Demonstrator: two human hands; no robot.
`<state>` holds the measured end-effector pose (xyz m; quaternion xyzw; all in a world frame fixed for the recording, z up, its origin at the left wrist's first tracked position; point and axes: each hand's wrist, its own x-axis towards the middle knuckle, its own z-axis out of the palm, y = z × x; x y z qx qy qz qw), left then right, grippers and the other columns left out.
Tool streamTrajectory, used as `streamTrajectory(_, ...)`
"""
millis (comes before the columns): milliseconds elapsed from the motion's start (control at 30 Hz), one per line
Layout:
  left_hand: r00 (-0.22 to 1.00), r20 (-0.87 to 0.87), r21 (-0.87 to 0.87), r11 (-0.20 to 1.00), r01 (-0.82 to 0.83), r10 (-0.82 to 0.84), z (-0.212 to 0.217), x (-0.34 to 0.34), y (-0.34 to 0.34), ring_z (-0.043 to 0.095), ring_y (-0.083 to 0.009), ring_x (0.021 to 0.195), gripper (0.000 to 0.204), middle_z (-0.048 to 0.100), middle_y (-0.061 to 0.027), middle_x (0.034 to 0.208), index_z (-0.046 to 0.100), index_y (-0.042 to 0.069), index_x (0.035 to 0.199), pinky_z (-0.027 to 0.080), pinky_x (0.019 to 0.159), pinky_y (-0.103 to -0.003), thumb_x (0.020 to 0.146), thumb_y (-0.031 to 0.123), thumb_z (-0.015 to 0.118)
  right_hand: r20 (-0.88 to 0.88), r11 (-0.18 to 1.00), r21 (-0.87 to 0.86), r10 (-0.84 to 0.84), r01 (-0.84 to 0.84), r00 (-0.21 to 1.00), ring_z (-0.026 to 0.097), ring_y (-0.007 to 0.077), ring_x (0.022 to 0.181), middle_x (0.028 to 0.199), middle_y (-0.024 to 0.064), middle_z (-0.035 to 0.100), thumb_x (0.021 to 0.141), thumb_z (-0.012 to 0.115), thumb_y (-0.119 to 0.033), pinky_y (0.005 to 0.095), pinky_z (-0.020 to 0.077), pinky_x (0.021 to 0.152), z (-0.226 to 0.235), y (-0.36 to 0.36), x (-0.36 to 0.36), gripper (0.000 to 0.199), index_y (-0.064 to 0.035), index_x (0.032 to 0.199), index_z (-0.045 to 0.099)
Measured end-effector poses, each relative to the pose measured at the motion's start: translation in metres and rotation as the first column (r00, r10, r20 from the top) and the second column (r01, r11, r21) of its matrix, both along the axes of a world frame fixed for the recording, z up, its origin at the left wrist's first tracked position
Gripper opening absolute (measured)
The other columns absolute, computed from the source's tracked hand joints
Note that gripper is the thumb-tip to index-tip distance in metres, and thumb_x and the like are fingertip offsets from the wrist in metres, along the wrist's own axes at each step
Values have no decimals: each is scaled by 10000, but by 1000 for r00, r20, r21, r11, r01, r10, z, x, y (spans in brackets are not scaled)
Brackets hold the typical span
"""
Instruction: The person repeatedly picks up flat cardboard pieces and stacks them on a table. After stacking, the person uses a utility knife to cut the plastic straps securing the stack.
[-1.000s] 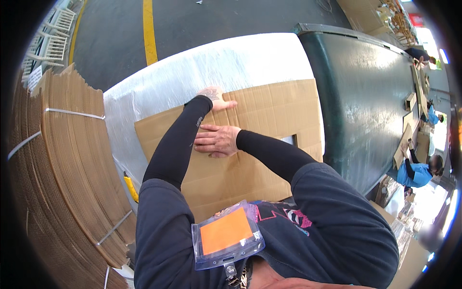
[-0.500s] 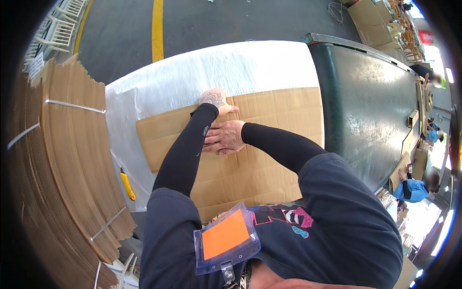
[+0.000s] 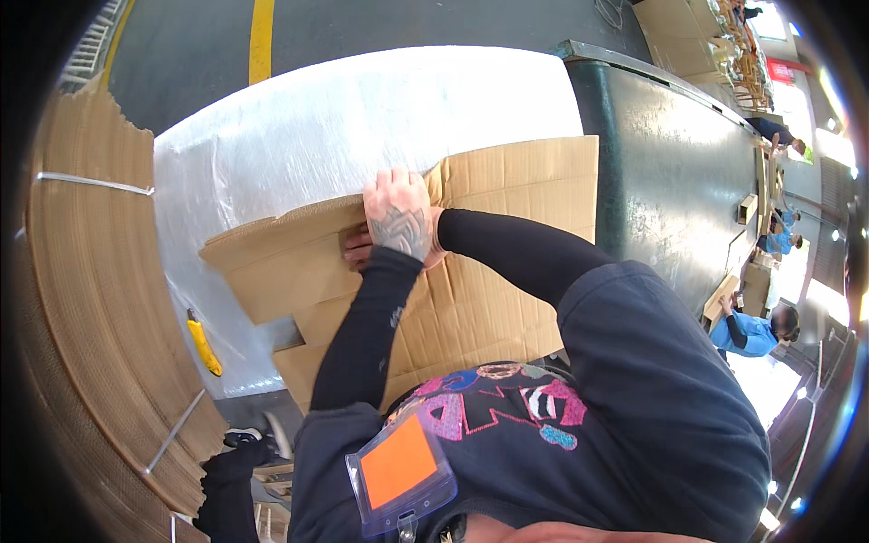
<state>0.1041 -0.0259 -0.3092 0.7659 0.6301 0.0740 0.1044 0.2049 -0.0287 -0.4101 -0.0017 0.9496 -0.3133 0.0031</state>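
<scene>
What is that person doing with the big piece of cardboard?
A person is bending a flat brown cardboard sheet on a table covered in clear plastic wrap. The left hand grips the top edge of a raised flap, and the right hand presses beneath it, mostly hidden. The flap is partly folded up. A yellow utility knife lies on the table's left side, beside a tall stack of flat cardboard.

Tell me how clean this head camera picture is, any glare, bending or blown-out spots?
Head view: strong fisheye, with a black rim and the dark table's edge bowing; the white plastic sheet glares under overhead light, nearly washed out; windows at far right are blown out; the cardboard sheet and left hand over the right hand look sharp and evenly lit; the yellow knife is clear.
</scene>
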Motion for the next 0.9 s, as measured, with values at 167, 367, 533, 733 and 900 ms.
streamTrajectory(167, 966, 27, -389, 888, 246, -256, -5, -39, 63, 623, -315, 1072, 470, 663, -135, 1130, 659, 63, 1079, 510, 888, -425, 734, 369, 754, -206, 975, 224, 45, 2, 978, 403, 303, 1381, 1439, 92, 498, 899, 545, -324, 457, 304, 1154, 52, 22, -9, 501, -149, 1368, 521)
streamTrajectory(367, 910, 30, -485, 790, 375, -414, -25, -54, 72, 620, -341, 1138, 868, 648, -199, 1194, 487, -4, 1292, 509, 953, -425, 639, 440, 848, 77, 919, 119, -385, 375, 920, 639, 255, 979, 1033, 41, 654, 840, 711, -280, 389, 547, 835, 105, 24, 49, 193, -123, 939, 656)
streamTrajectory(533, 934, 59, -532, 781, 327, -351, -7, -35, 71, 641, -379, 1046, 780, 663, -223, 1065, 489, -8, 1169, 504, 891, -448, 634, 426, 855, 475, 687, 229, -697, 689, 537, 563, 330, 1171, 1201, 177, 607, 519, 917, -517, 436, 464, 992, 119, 133, 121, 937, -51, 1248, 557)
streamTrajectory(733, 889, 93, -637, 659, 400, -449, 1, -104, 90, 631, -378, 1063, 807, 658, -231, 1065, 540, 4, 1092, 500, 894, -426, 523, 438, 913, 717, 862, 164, -438, 479, 543, 675, 279, 1025, 1032, 98, 715, 499, 926, -529, 425, 533, 853, 107, 132, 104, 800, -56, 1098, 683)
streamTrajectory(900, 964, -87, -643, 753, 140, -253, 10, -93, 75, 615, -366, 1047, 763, 654, -170, 1041, 540, 16, 1059, 477, 906, -429, 522, 408, 914, 688, 787, 168, -525, 594, 501, 657, 309, 1034, 1034, 125, 695, 515, 936, -440, 422, 512, 856, 106, 122, 114, 783, -75, 1123, 604)
